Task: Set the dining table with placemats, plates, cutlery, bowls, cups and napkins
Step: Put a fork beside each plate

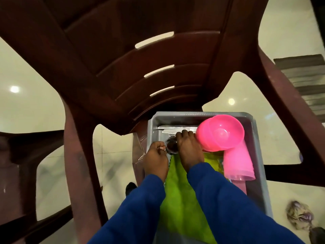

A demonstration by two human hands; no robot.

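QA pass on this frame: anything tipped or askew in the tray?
Yes: the pink bowls lie tipped on their side in the grey tray, mouths toward the camera, beside pink cups also lying flat.

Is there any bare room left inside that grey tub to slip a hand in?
Little. The grey tub shows bare floor only along its right wall, beside the pink cups. The far end is crowded: cutlery, pink bowls, both hands. The green cloth fills the near middle.

Cutlery [175, 131] half hidden under right hand [189, 148] — bin [260, 155] cut off below.
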